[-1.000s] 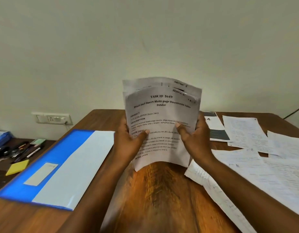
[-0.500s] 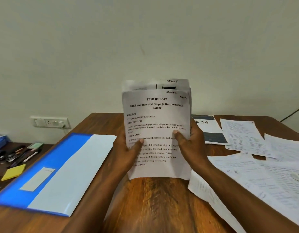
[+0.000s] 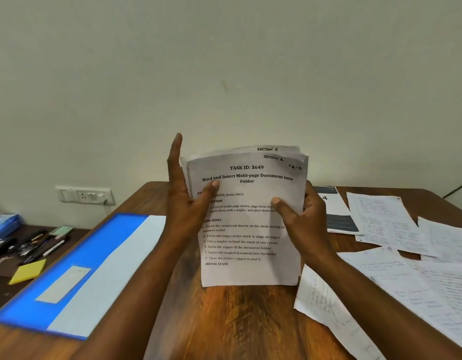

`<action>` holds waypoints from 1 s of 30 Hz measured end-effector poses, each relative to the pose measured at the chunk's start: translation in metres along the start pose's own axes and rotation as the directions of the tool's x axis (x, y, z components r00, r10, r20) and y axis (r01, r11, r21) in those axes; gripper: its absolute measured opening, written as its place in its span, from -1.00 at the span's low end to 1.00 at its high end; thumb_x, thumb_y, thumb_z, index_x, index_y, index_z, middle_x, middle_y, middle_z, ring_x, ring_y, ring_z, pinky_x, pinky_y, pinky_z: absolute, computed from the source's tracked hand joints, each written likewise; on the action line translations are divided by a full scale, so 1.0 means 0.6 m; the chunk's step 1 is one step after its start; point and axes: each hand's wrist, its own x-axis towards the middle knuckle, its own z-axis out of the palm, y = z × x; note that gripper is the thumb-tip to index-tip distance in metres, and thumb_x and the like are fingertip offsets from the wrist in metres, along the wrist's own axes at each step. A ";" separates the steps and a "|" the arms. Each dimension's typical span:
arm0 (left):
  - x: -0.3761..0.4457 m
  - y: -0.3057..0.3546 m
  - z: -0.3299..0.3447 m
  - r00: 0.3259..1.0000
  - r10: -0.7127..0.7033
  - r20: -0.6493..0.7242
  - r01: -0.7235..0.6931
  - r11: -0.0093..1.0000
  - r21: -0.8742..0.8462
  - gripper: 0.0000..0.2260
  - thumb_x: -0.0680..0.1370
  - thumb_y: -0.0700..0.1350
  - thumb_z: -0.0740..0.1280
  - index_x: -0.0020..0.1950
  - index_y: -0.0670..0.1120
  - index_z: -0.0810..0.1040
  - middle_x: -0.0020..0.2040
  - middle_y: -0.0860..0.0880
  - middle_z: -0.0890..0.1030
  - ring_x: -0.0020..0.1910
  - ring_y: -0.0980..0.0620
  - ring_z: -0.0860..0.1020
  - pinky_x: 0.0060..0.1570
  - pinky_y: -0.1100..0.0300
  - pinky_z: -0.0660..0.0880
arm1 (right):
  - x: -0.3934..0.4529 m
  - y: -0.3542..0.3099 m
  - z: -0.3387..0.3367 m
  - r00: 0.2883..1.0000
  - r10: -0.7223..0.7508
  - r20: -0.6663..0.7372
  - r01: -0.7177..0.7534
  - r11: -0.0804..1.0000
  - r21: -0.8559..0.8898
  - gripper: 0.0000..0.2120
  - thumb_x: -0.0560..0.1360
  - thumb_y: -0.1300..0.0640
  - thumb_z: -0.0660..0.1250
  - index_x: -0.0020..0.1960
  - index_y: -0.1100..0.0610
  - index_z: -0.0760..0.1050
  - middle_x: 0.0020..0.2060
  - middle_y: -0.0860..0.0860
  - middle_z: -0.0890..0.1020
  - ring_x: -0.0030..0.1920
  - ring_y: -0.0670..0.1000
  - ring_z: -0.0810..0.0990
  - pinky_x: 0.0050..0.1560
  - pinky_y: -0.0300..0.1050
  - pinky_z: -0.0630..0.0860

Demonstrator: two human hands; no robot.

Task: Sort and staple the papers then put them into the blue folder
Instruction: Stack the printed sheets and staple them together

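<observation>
A stack of printed papers [image 3: 248, 229] stands upright on the wooden desk [image 3: 237, 320], bottom edge resting on the wood, top sheet headed "TASK ID: 3649". My right hand [image 3: 302, 219] grips its right edge, thumb on the front. My left hand [image 3: 183, 198] lies flat against the left edge with fingers straight up and the thumb on the top sheet. The blue folder [image 3: 76, 271] lies flat on the desk to the left, a white sheet on its right half. No stapler is visible.
Loose printed sheets [image 3: 406, 271] cover the desk's right side, with a dark-banded booklet [image 3: 336, 216] behind them. Left of the desk, a lower surface holds pens [image 3: 35, 248] and a yellow sticky pad [image 3: 29, 271]. A wall socket [image 3: 84, 195] sits behind.
The bowed stack has straightened and been set upright on the desk. My left hand has slid up the left edge and opened flat against it; the right hand keeps its grip.
</observation>
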 end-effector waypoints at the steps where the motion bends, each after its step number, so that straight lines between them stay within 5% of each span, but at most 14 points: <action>1: 0.002 0.000 0.001 0.999 0.039 0.009 -0.039 0.999 0.019 -0.12 0.59 -0.26 0.47 0.68 0.20 0.00 0.63 0.37 0.10 0.43 -0.01 0.52 0.14 -0.02 0.68 | -0.001 0.000 -0.001 1.000 0.001 0.002 -0.001 1.000 -0.003 -0.72 0.55 0.18 0.48 0.10 -0.13 0.49 0.01 -0.16 0.69 -0.04 -0.10 0.72 -0.18 -0.26 0.65; 3: 0.001 -0.009 0.003 0.997 0.068 0.038 -0.069 0.997 0.042 -0.17 0.62 -0.26 0.43 0.69 0.19 0.00 0.63 0.38 0.07 0.48 -0.01 0.46 0.19 -0.05 0.66 | -0.006 0.003 -0.001 1.000 0.019 0.007 -0.019 1.000 -0.010 -0.73 0.56 0.15 0.47 0.12 -0.14 0.49 0.02 -0.16 0.68 -0.04 -0.08 0.71 -0.18 -0.27 0.64; 6: -0.008 -0.031 0.005 0.999 -0.002 0.049 0.000 0.999 0.046 -0.30 0.65 -0.22 0.40 0.67 0.10 0.14 0.60 0.17 0.28 0.39 0.07 0.54 0.10 0.03 0.69 | -0.014 0.012 -0.004 0.997 0.079 0.015 -0.079 0.997 -0.005 -0.72 0.58 0.12 0.46 0.24 -0.04 0.49 0.06 -0.09 0.68 0.00 -0.06 0.70 -0.22 -0.31 0.61; 11: -0.020 -0.054 0.001 0.993 -0.122 -0.012 0.122 0.992 0.013 -0.49 0.65 -0.09 0.41 0.55 0.06 0.29 0.25 -0.12 0.66 0.08 -0.09 0.73 -0.06 -0.06 0.72 | -0.019 0.014 -0.012 0.990 0.117 0.074 -0.118 0.993 0.011 -0.78 0.58 0.12 0.46 0.11 -0.14 0.50 -0.02 -0.17 0.70 -0.12 -0.20 0.71 -0.26 -0.38 0.57; 18: -0.001 -0.026 0.015 0.976 -0.183 -0.116 0.160 0.970 -0.181 -0.70 0.65 -0.15 0.42 0.38 -0.11 0.53 0.12 -0.16 0.72 0.02 -0.06 0.72 -0.08 0.07 0.69 | 0.005 -0.007 -0.010 0.996 0.082 0.036 -0.083 0.995 0.050 -0.80 0.52 0.14 0.47 0.08 -0.10 0.59 0.00 -0.07 0.75 -0.01 0.00 0.74 -0.01 -0.01 0.69; 27: -0.029 -0.036 0.010 0.907 -0.421 -0.027 0.389 0.859 -0.333 -0.91 0.59 -0.09 0.48 -0.04 -0.10 0.71 -0.11 -0.14 0.76 -0.21 -0.10 0.72 -0.10 -0.04 0.68 | -0.018 0.010 -0.002 0.996 0.082 0.022 -0.082 0.996 0.029 -0.78 0.51 0.23 0.52 0.08 0.01 0.59 -0.06 -0.06 0.74 -0.11 -0.08 0.73 -0.17 -0.24 0.60; 30: -0.022 -0.032 0.010 0.912 -0.405 -0.066 0.371 0.882 -0.292 -0.88 0.61 -0.11 0.46 0.09 -0.13 0.68 -0.09 -0.10 0.77 -0.19 -0.05 0.74 -0.09 -0.02 0.67 | -0.012 0.000 -0.002 0.997 0.062 0.043 -0.063 0.998 0.023 -0.76 0.51 0.22 0.52 0.07 -0.04 0.58 -0.05 -0.08 0.73 -0.10 -0.08 0.73 -0.15 -0.20 0.64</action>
